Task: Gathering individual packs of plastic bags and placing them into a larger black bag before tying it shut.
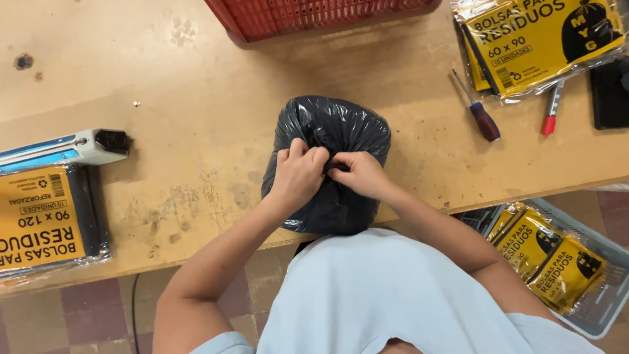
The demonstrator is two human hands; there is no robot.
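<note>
Fingers [308, 157] of both hands pinch the gathered plastic atop one stuffed black bag [331, 141], which sits at the near edge of the desk [196, 98]. Left hand [298, 177] and right hand [360, 174] meet, touching. Step in hand, by my reading: closing the bag's mouth; next calls for a firm twist or knot without losing grip.

Count: one red crate [314, 16], one screwdriver [478, 111], one red marker [552, 108], one grey basket [599, 308], one sealer-like tool [72, 149]. Yellow bag packets: five visible.

Left hand [298, 176], right hand [360, 174]: pinching grip, knuckles touching.
</note>
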